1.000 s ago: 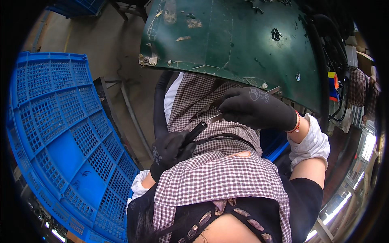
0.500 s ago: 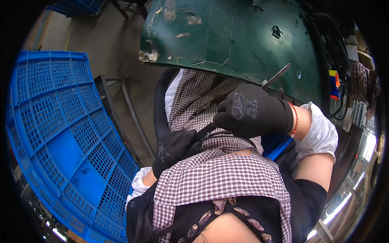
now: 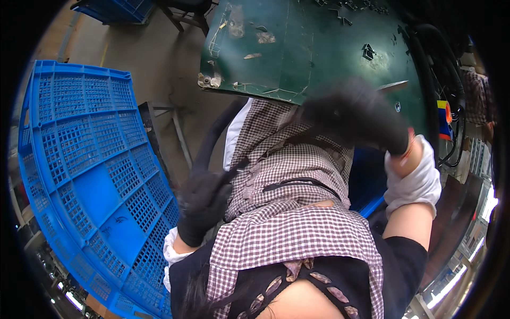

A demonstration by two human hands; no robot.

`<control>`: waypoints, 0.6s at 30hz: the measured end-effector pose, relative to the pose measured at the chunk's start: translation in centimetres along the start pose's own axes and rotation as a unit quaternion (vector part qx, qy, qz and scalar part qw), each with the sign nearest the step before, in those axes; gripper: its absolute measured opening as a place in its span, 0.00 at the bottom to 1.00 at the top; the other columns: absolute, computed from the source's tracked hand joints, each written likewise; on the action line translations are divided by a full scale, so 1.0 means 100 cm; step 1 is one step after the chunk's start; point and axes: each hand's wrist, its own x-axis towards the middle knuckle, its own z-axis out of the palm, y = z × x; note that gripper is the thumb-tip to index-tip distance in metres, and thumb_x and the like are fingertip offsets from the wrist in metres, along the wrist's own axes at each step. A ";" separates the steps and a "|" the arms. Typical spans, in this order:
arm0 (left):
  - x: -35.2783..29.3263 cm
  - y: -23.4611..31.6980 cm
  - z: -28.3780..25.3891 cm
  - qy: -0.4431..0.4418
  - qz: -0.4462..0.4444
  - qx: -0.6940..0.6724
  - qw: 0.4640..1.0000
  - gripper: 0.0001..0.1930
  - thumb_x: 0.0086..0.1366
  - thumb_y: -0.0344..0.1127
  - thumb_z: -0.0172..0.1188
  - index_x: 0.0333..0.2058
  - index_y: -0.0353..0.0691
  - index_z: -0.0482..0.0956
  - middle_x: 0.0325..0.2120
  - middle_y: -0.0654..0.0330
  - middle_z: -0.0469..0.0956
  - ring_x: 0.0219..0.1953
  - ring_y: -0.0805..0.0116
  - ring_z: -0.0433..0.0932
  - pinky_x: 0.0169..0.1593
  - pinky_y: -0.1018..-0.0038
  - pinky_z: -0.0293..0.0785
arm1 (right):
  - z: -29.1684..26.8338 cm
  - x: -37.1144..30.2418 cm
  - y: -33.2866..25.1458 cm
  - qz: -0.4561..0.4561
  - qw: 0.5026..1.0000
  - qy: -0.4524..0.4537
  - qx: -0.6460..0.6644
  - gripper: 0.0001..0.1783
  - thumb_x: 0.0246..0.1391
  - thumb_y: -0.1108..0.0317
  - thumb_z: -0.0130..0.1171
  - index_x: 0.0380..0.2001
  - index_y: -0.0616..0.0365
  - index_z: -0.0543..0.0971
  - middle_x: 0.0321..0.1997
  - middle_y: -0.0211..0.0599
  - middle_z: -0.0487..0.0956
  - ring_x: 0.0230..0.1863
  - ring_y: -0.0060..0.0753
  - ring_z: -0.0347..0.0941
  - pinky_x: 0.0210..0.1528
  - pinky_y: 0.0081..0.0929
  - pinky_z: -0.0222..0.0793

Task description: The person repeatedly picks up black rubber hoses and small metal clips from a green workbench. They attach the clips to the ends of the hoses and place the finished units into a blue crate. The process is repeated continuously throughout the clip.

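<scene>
My right hand [image 3: 353, 114], in a black glove, is blurred by motion over my lap near the edge of the green table. A narrow metal blade [image 3: 393, 85] sticks out from its far side; any handle is hidden in the fist. My left hand [image 3: 204, 199], also gloved in black, is low over my left thigh beside the blue crate. Its fingers are curled, and a short dark piece [image 3: 240, 166] juts from them toward my lap; what this is cannot be made out. The checked apron [image 3: 303, 165] lies beneath both hands.
A large blue plastic crate [image 3: 87, 186] with mesh walls stands on my left. The green table [image 3: 297, 48] is in front, holding a small black part [image 3: 367, 51] and more dark pieces along its far side. Another blue crate [image 3: 114, 10] sits farther back.
My hands have moved apart: the right one went right with the blade, the left one back toward my left side. The dark strip between them is no longer stretched across my lap.
</scene>
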 end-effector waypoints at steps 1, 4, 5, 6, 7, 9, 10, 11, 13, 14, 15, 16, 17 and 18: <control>-0.008 -0.003 -0.010 0.024 -0.032 0.004 0.999 0.12 0.53 0.27 0.66 0.38 0.32 0.80 0.28 0.51 0.80 0.28 0.58 0.81 0.33 0.68 0.75 | -0.014 0.004 0.014 0.126 0.990 -0.064 0.020 0.09 0.50 0.63 0.66 0.32 0.55 0.82 0.27 0.36 0.79 0.25 0.36 0.77 0.30 0.32 0.73; -0.032 -0.015 -0.048 0.085 -0.071 0.071 0.991 0.10 0.58 0.26 0.62 0.39 0.31 0.80 0.26 0.55 0.79 0.27 0.64 0.78 0.30 0.71 0.72 | -0.020 0.010 0.010 0.153 0.988 -0.022 0.022 0.12 0.54 0.61 0.65 0.36 0.59 0.82 0.29 0.39 0.80 0.28 0.34 0.79 0.32 0.30 0.74; -0.046 -0.028 -0.068 0.114 -0.100 0.055 0.987 0.09 0.60 0.27 0.60 0.40 0.32 0.80 0.27 0.57 0.79 0.26 0.66 0.77 0.29 0.73 0.71 | -0.014 0.007 0.009 0.149 0.988 -0.020 0.030 0.13 0.54 0.61 0.64 0.38 0.59 0.81 0.30 0.40 0.80 0.30 0.35 0.79 0.34 0.30 0.74; -0.062 -0.038 -0.087 0.146 -0.128 0.036 0.980 0.08 0.63 0.28 0.58 0.40 0.33 0.79 0.27 0.59 0.78 0.25 0.68 0.76 0.28 0.74 0.69 | -0.006 0.007 0.002 0.144 0.989 -0.019 0.035 0.15 0.54 0.61 0.64 0.41 0.59 0.80 0.32 0.41 0.80 0.32 0.36 0.80 0.35 0.30 0.74; -0.064 -0.026 -0.106 0.177 -0.163 -0.035 0.970 0.08 0.65 0.30 0.56 0.40 0.33 0.79 0.27 0.60 0.78 0.25 0.70 0.75 0.27 0.75 0.69 | 0.003 0.007 -0.002 0.136 0.990 -0.018 0.040 0.16 0.54 0.61 0.64 0.43 0.59 0.79 0.33 0.42 0.81 0.34 0.37 0.80 0.36 0.30 0.75; -0.075 0.003 -0.147 0.246 -0.201 -0.328 0.890 0.11 0.67 0.35 0.54 0.39 0.31 0.77 0.24 0.59 0.75 0.21 0.70 0.72 0.25 0.74 0.67 | 0.024 0.006 -0.005 0.178 0.980 -0.026 0.084 0.20 0.54 0.61 0.64 0.48 0.59 0.77 0.35 0.43 0.80 0.39 0.40 0.80 0.40 0.32 0.75; -0.089 -0.002 -0.164 0.275 -0.155 -0.382 0.868 0.13 0.67 0.36 0.53 0.39 0.30 0.76 0.23 0.57 0.75 0.20 0.69 0.72 0.24 0.73 0.68 | 0.035 0.004 -0.006 0.206 0.973 -0.028 0.102 0.22 0.54 0.61 0.64 0.50 0.59 0.76 0.37 0.44 0.80 0.41 0.42 0.80 0.42 0.32 0.75; -0.105 -0.006 -0.182 0.302 -0.107 -0.434 0.842 0.14 0.68 0.37 0.52 0.39 0.29 0.75 0.22 0.55 0.74 0.19 0.68 0.71 0.23 0.72 0.68 | 0.044 0.005 -0.008 0.207 0.971 -0.004 0.117 0.23 0.54 0.62 0.64 0.51 0.60 0.76 0.37 0.44 0.80 0.41 0.40 0.79 0.43 0.31 0.74; -0.140 -0.024 -0.213 0.369 0.064 -0.198 0.906 0.13 0.69 0.33 0.48 0.39 0.27 0.75 0.28 0.51 0.75 0.22 0.68 0.72 0.23 0.73 0.70 | 0.059 0.005 -0.009 0.211 0.965 0.042 0.150 0.25 0.53 0.64 0.66 0.53 0.61 0.75 0.38 0.44 0.80 0.40 0.36 0.78 0.45 0.29 0.73; -0.152 -0.032 -0.217 0.411 0.065 -0.233 0.879 0.12 0.70 0.35 0.47 0.34 0.31 0.72 0.21 0.56 0.71 0.16 0.69 0.68 0.18 0.77 0.65 | 0.063 0.004 -0.009 0.229 0.938 0.039 0.257 0.25 0.54 0.64 0.65 0.53 0.62 0.75 0.38 0.42 0.80 0.41 0.33 0.77 0.45 0.28 0.73; -0.154 -0.034 -0.218 0.453 0.069 -0.266 0.848 0.13 0.70 0.38 0.46 0.29 0.35 0.69 0.14 0.62 0.68 0.10 0.71 0.64 0.12 0.80 0.60 | 0.065 0.003 -0.009 0.243 0.900 0.036 0.359 0.24 0.55 0.63 0.64 0.52 0.63 0.74 0.38 0.41 0.80 0.41 0.30 0.76 0.45 0.27 0.72; -0.151 -0.041 -0.219 0.392 0.061 -0.361 0.844 0.14 0.71 0.39 0.45 0.30 0.36 0.69 0.13 0.63 0.67 0.09 0.71 0.63 0.12 0.80 0.58 | 0.067 -0.001 -0.008 0.255 0.851 0.035 0.458 0.24 0.56 0.62 0.63 0.52 0.64 0.74 0.38 0.39 0.80 0.41 0.27 0.75 0.45 0.25 0.71; -0.134 -0.040 -0.211 0.330 0.050 -0.450 0.828 0.14 0.71 0.40 0.45 0.30 0.36 0.70 0.13 0.63 0.67 0.08 0.72 0.62 0.11 0.81 0.57 | 0.072 -0.008 0.000 0.246 0.849 0.021 0.467 0.23 0.57 0.62 0.62 0.51 0.65 0.74 0.39 0.34 0.79 0.41 0.21 0.73 0.46 0.22 0.70; -0.114 -0.040 -0.204 0.266 0.038 -0.532 0.803 0.15 0.72 0.41 0.44 0.31 0.36 0.70 0.12 0.64 0.67 0.07 0.72 0.61 0.10 0.81 0.55 | 0.072 -0.013 0.004 0.266 0.855 0.011 0.445 0.22 0.57 0.62 0.62 0.50 0.65 0.74 0.40 0.34 0.79 0.41 0.21 0.73 0.46 0.22 0.70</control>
